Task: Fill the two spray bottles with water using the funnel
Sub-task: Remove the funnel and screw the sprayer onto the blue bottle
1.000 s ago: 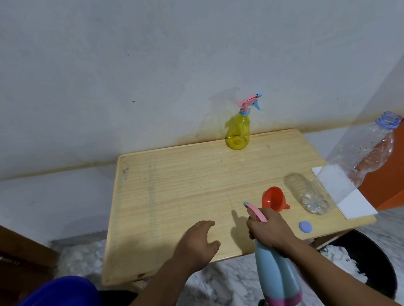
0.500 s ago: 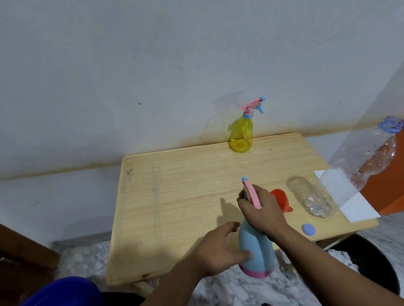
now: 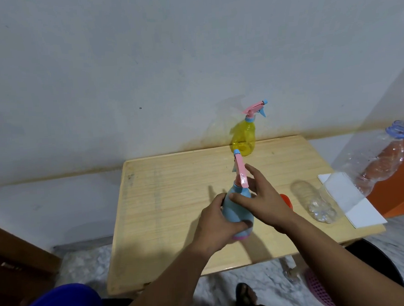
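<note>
I see both arms reach forward, side by side. My left hand [image 3: 216, 223] has its fingers curled around something low down. My right hand [image 3: 262, 204] sits higher, fingers spread, thumb pointing left, touching the same thing.

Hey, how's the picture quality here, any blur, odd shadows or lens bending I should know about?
Head view: soft, even light; the hands cast a dark shadow on the wooden table. The blue spray bottle and right hand look slightly motion-blurred. Wide-angle bending leans the clear plastic bottle at the right edge; the yellow spray bottle throws a faint shadow on the wall.
</note>
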